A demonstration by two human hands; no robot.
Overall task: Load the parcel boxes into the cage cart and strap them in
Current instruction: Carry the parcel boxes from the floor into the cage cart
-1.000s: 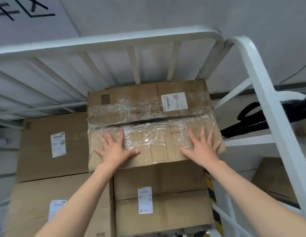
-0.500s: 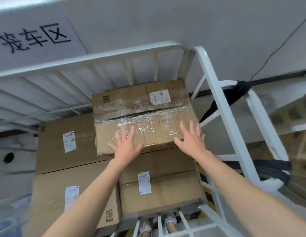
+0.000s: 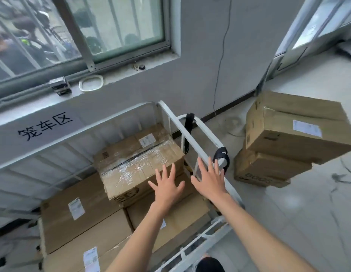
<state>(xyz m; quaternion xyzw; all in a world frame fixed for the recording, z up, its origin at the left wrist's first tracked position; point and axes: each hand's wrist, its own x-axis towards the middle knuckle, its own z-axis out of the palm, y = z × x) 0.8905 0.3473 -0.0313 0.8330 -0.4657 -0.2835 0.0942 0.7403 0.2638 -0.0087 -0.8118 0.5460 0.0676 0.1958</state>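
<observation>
**Cart part-loaded, both hands open above it**

Head view, looking down.

Containers first. White cart [image 3: 192, 134] parked against grey wall [image 3: 200, 61], below sill [image 3: 119, 75] and painted sign [image 3: 45, 125]. Inside cart, all brown cardboard:
- top box [image 3: 135, 165], wrapped in shiny clear tape, label on far flap, sitting highest, in far right corner against side rail;
- lower box [image 3: 182, 213] directly beneath it, partly hidden by left forearm;
- left box [image 3: 76, 209] beside those two, white label facing up;
- bottom box [image 3: 72, 258] nearer the camera, label at near edge, blurred.

Looped on the cart's right side frame: black strap [image 3: 221, 156], bunched, hanging loose. Second strap [image 3: 188, 122] draped over the far end of the same frame. Neither run across the load.

Outside the cart, on pale floor [image 3: 288, 213] to the right: floor boxes [image 3: 294, 130], two stacked, upper one skewed and overhanging the lower.

Fingers next. Left hand [image 3: 166, 187]: fingers straight and fanned wide, palm down, gripping nothing; placed over near right corner of top box. Touching or hovering: cannot tell. Right hand [image 3: 210, 179]: fingers likewise splayed and straight, holding nothing; placed over the side rail, fingertips just beside the bunched strap, apart from top box. Contact with rail: cannot tell.
</observation>
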